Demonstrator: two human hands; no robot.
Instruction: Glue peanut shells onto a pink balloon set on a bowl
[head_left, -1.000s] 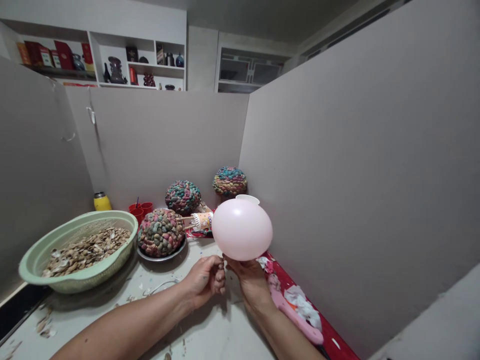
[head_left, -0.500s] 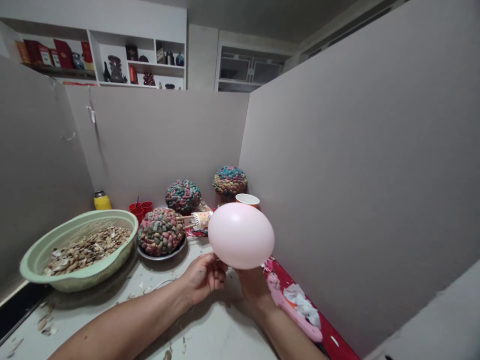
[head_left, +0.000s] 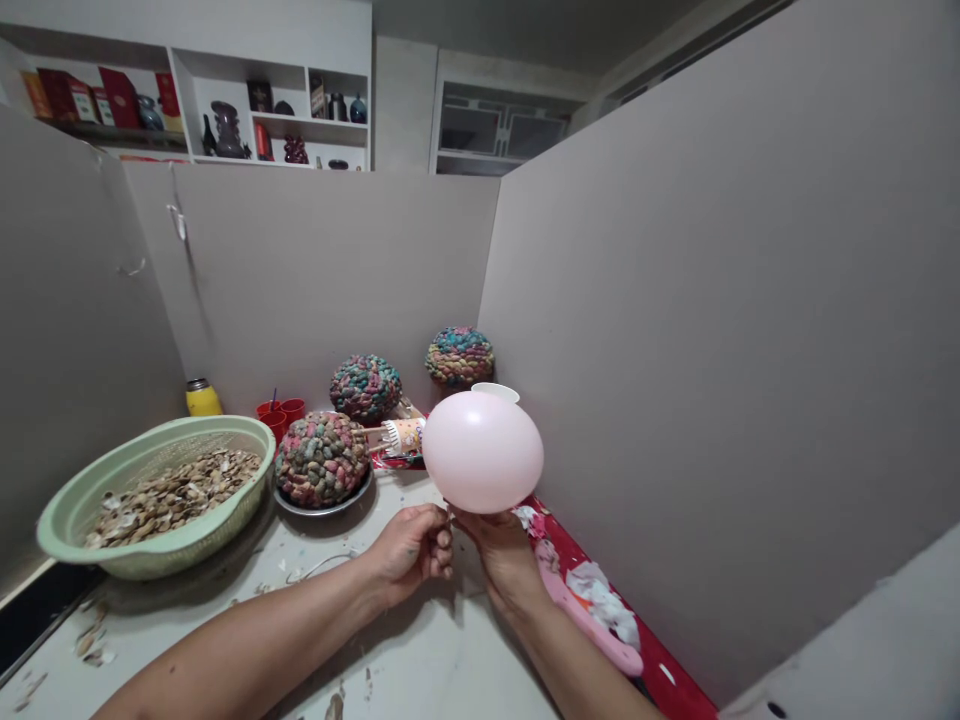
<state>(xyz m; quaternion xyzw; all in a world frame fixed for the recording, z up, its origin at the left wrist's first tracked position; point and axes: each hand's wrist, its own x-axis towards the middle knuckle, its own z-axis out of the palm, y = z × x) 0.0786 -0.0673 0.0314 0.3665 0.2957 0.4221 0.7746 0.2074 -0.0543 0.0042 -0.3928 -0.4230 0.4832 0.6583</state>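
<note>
Left hand [head_left: 414, 555]: fingers curled in, thumb tip against forefinger, just under the pale pink balloon [head_left: 484, 452]; too small to tell whether anything thin sits in the pinch.
Right hand [head_left: 511, 568]: partly cupped, fingertips closed at the balloon's underside, bearing it up.
Balloon: raised over the table [head_left: 435, 670], toward its right edge; neck hidden by fingers.
Handling: neck work, I judge. Best done with the right hand firm at the neck, no squeeze on the round part; left pull short and gentle, nails off the skin.
Pink curved object [head_left: 600, 635]: along the table's right edge, near the right forearm; give it room.
Shell-covered ball [head_left: 322, 460]: in a metal dish [head_left: 322, 511], toward the far edge; rough, could scuff thin skin.
Green basin [head_left: 187, 552]: holds loose shells [head_left: 180, 495], by the left edge, well apart.
</note>
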